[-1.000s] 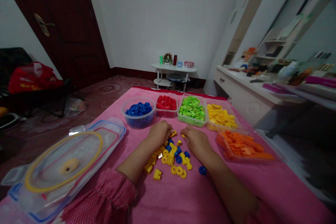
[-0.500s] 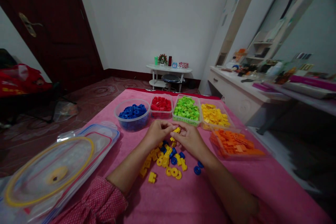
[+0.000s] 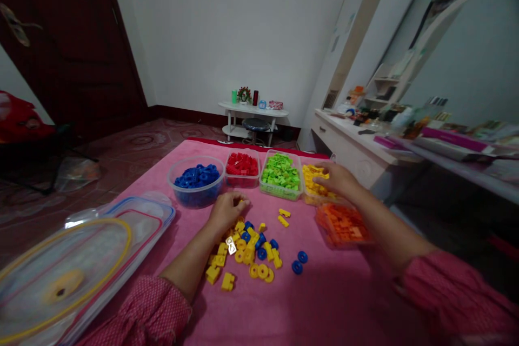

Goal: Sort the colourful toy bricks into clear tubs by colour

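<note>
My left hand (image 3: 227,212) is closed above the pile on the pink cloth, with a bit of a yellow toy block (image 3: 242,202) showing at its fingertips. Below it lie loose yellow blocks (image 3: 249,254), several yellow rings (image 3: 263,271) and blue rings (image 3: 297,267). Over at the right, my right hand (image 3: 339,178) reaches into the clear tub of yellow blocks (image 3: 314,179), thumb and fingers apart over the pieces. Two thin yellow pieces (image 3: 284,217) lie on the cloth between my hands.
A round tub of blue rings (image 3: 197,181), a tub of red pieces (image 3: 242,166) and a tub of green pieces (image 3: 281,173) line the back. An orange-filled tub (image 3: 340,224) stands under my right forearm. Stacked clear lids (image 3: 121,254) lie at left. A dresser (image 3: 352,146) stands right.
My hands were together over the pile. Now my right hand has moved right into the yellow tub, and my left has shifted slightly left. Two thin yellow pieces now show on the cloth.
</note>
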### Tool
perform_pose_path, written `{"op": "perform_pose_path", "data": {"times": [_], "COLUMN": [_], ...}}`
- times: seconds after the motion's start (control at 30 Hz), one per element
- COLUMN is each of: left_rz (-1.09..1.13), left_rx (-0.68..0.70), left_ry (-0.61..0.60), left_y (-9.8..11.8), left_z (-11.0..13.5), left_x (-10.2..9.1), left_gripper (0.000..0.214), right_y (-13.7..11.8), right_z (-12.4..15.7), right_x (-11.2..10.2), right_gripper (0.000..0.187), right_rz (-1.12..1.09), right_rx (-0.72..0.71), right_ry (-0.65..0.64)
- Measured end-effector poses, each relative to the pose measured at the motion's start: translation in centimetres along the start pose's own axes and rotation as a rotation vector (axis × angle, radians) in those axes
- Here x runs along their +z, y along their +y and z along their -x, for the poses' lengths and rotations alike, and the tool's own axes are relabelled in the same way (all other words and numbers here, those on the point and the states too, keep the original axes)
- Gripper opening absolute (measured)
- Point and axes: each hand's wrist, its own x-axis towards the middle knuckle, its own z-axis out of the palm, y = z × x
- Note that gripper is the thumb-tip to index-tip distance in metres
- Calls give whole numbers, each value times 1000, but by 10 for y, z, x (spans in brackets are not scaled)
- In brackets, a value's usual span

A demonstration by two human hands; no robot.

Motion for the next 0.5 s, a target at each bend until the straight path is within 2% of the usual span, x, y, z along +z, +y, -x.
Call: {"op": "perform_pose_path", "data": {"times": [0.2,0.3,0.43,0.5], "left_rz": [-30,-29,-29,-28], "left_rx": [-18,-35,-25,-25], "left_ry": [16,24,29,29], "left_y": [-4,-4,-3,-2], "left_z": [3,4,5,5], "left_x": [4,5,6,6], "left_gripper": [25,25,24,23], "right_y": [5,6,11,15], "right_z": [-14,-19,-32,-43], "right_x": [16,26,37,42], "right_gripper": [38,40,53,54], "right_rz": [47,67,81,88], "right_rx": [-159,-175,-137,-109], "right_ry": [-248,-285,-289,-286]}}
